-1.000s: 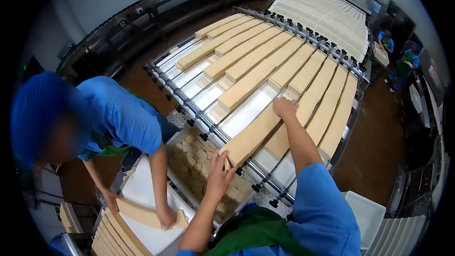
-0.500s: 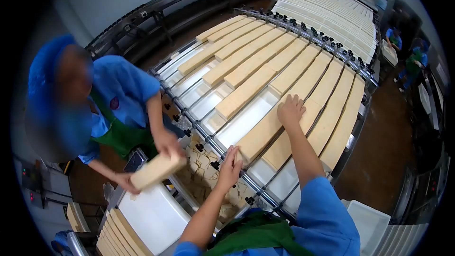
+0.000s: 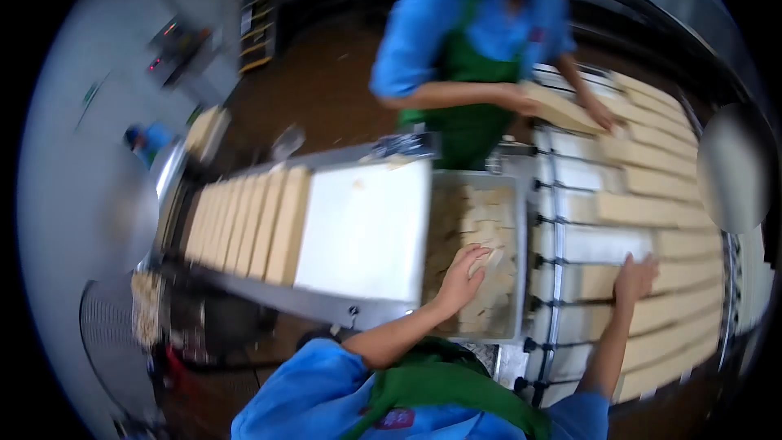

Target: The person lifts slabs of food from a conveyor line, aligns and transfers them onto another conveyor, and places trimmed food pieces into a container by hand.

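Note:
My left hand (image 3: 464, 279) is over a bin of scraps, its fingers closed around what looks like a small pale piece (image 3: 492, 259); motion blur softens its outline. Below it, pale broken offcuts (image 3: 481, 216) fill the grey bin (image 3: 519, 257). My right hand (image 3: 636, 279) lies with fingers apart on the long beige blocks, touching the row beside a beige block (image 3: 684, 277). These blocks lie side by side across a rack of white trays and metal rods.
Across from me a co-worker (image 3: 472, 41) in blue and green holds a long beige block (image 3: 566, 108) in both hands. Left of the bin is a white board (image 3: 362, 228), with several upright beige slabs (image 3: 252, 224) beyond. A metal rail (image 3: 560, 277) with black knobs edges the rack.
My view has swung left. My left hand has moved from a block's end to above the scrap bin. The co-worker's block has gone from beside the white board to the rack.

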A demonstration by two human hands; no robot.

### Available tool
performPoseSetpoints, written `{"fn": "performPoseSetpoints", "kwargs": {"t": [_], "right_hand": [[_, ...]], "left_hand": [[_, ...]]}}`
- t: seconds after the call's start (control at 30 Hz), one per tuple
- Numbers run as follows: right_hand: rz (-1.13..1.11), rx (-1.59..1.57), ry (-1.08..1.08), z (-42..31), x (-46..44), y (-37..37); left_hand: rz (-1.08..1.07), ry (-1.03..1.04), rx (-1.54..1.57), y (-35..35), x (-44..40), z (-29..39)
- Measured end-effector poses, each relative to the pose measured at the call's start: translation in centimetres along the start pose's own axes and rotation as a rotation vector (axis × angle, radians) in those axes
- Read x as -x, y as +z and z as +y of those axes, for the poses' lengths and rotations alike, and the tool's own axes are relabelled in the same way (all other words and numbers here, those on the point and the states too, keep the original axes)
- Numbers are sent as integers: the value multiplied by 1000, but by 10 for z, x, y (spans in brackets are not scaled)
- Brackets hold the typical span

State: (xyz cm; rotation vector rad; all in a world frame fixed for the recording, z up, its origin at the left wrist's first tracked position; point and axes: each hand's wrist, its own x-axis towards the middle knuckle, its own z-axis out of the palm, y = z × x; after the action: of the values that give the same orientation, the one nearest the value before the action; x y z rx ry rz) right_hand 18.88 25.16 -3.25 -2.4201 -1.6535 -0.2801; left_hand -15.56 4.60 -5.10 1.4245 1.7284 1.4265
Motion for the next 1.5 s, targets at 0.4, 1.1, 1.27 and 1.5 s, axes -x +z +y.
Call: {"fn": "performPoseSetpoints", "kwargs": {"t": [0.4, 1.1, 1.27, 1.5], "right_hand": [[-65, -438, -832, -232, 166, -4], [-597, -223, -1248, -643, 474, -28], [-669, -117, -1225, -675, 495, -41], [-729, -181, -864, -623, 449, -61]], "left_hand": [[813, -754, -685, -260, 117, -139], [452, -838, -480, -367, 124, -160], [317, -791, -758, -365, 132, -168], [157, -792, -560, -362, 130, -164]]}}
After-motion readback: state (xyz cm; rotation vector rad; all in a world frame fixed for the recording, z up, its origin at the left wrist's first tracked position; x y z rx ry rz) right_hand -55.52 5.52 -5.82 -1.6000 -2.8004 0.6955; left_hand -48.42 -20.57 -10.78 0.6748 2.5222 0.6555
